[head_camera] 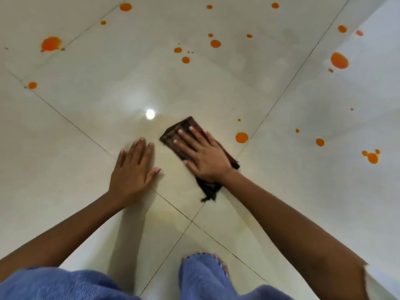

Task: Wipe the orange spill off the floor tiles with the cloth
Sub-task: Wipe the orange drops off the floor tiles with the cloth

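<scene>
So the person is crouching over the floor tiles (pixel 86 118), and the right hand (pixel 205 156) is pressing flat on the cloth (pixel 183 126). Its fingers (pixel 186 139) are lying straight and a bit spread, not pinching anything. I'm guessing that's for putting even pressure across the folded pad, so it's soaking up rather than smearing.

The cloth is a dark brown folded thing lying on the tile just past where 4 tiles are meeting, with a frayed tail poking out under the wrist. The left hand (pixel 132 169) is resting palm-down on bare tile just beside the cloth, fingers straight and close together, holding nothing. It looks like it's propping up body weight.

The orange spill is sitting as scattered drops. The nearest drop (pixel 241 137) is just right of the cloth, not touching it. Bigger blobs are sitting well out to the left (pixel 51 43) and right (pixel 339 60). I'd say most of the wiping is yet to be done.
</scene>
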